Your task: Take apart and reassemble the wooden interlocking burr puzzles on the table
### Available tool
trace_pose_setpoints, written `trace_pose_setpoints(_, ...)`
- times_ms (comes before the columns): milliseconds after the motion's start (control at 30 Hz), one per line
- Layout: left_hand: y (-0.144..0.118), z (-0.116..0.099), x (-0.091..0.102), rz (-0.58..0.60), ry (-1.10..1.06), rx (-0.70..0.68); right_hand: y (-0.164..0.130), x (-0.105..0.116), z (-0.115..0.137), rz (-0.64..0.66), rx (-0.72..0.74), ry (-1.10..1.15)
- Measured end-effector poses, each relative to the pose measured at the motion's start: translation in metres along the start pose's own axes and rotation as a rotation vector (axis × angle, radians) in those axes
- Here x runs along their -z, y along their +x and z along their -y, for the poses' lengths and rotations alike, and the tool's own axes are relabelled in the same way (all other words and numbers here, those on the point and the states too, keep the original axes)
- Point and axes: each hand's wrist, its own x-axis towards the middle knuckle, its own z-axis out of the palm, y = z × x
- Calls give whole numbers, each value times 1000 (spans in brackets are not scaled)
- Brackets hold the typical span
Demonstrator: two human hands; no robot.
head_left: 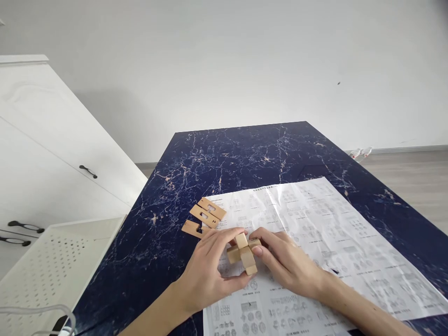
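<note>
A small wooden burr puzzle (245,256), made of interlocking blocks, is held over the printed sheet by both hands. My left hand (212,266) grips it from the left, with its fingers over the top and the thumb under the lower block. With thumb and forefinger, my right hand (282,256) pinches the block that juts out on the right. To the upper left of my left hand lie flat wooden pieces with cut-out slots: one marked 1 (213,208), one marked 2 (205,216), and a third piece (192,227) partly behind my fingers.
A large creased paper sheet (315,205) with small printed diagrams covers the front right of the dark blue marbled table (224,149). White cabinets (52,140) and a perforated white panel (52,261) with a clear tube (42,309) stand on the left. A pale wall (245,60) rises behind.
</note>
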Motion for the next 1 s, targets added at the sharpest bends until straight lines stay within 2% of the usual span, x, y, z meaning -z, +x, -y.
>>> trace_pose_setpoints(333,4,-4,1,-57,12,-15,1,-3,7,-21,-95,120)
trace_pose_setpoints(533,2,-4,0,-42,-16,27,6,1,13,-10,-174,142)
trace_pose_setpoints(867,7,-8,0,-120,63,-126,7,7,18,63,-303,253)
trace_pose_setpoints(1000,10,-9,5,-87,152,-218,8,7,17,87,-353,348)
